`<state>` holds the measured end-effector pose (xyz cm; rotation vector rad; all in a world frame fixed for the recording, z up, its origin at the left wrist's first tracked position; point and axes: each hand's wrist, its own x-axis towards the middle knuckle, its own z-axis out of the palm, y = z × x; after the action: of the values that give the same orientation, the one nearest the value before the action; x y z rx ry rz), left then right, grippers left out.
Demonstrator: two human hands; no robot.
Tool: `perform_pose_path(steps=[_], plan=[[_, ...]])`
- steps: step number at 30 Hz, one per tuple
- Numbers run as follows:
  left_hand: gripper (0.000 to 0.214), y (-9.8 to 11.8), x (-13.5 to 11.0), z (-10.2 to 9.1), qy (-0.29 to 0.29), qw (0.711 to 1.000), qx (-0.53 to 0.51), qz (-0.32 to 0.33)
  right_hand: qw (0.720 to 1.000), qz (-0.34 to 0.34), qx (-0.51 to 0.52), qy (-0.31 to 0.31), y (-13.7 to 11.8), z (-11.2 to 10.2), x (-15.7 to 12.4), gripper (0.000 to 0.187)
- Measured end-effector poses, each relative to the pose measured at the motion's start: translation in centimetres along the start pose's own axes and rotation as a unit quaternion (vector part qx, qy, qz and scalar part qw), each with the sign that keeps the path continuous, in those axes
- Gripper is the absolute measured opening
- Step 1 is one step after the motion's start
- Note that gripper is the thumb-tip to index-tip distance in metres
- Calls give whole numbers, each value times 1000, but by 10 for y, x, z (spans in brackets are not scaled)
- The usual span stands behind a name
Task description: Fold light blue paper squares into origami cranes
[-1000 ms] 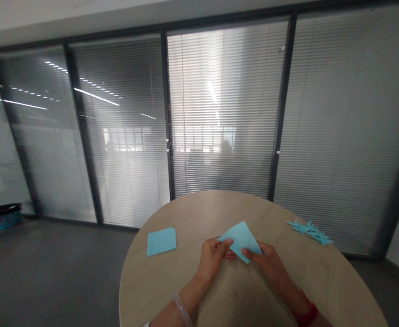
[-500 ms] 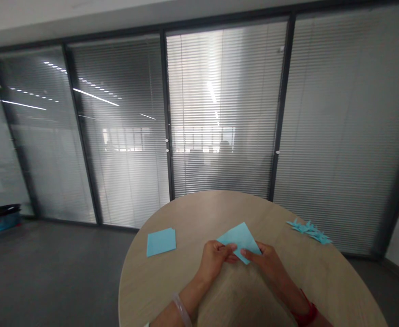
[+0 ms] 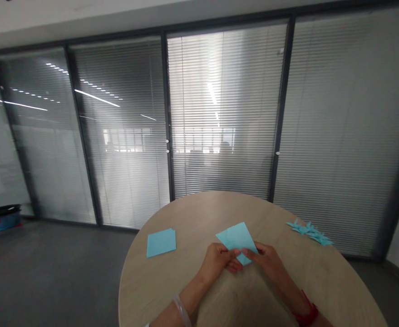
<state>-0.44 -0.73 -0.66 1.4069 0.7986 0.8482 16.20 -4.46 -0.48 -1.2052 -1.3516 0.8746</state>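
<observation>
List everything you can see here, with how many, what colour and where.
Round table: one, pale wood, in front of the person
Folded paper sheet: one, light blue, held between both hands
Paper square: one, light blue, flat on the table's left side
Folded paper pieces: several, light blue, clustered at the table's right edge
Glass partition with blinds: one, grey, beyond the table
Floor: one, dark grey, around the table
Tub: one, blue with dark rim, far left on the floor
Person: one, dim, blurred behind the glass
Left hand: one, pinching the sheet
Right hand: one, pinching the sheet
Bangle: one, pale, on the left wrist
Wristband: one, red, on the right wrist
</observation>
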Motion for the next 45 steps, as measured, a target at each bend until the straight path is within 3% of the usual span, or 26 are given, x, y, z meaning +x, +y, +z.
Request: perform_pose_path(steps=[7,15,21,25,34,39,45], plan=[[53,9,-7,1,11,995,86,55,999,-4,19,-33,-2,0,-1,42],[65,0,-5,3,-76,992,95,18,999,-21,21,-14,-6,0,-3,41],[65,0,-7,1,-24,973,203,111,999,4,43,-24,-13,2,-7,40],[66,3,-8,0,-11,963,248,109,999,-2,45,-22,-11,3,-6,38],[62,-10,-6,3,-79,982,149,83,999,6,53,5,-13,3,-7,42],[60,-9,-7,0,-58,974,187,117,998,14,60,2,-8,2,-7,41],[60,-4,-7,0,-57,980,176,72,999,10,48,12,-8,3,-5,41]])
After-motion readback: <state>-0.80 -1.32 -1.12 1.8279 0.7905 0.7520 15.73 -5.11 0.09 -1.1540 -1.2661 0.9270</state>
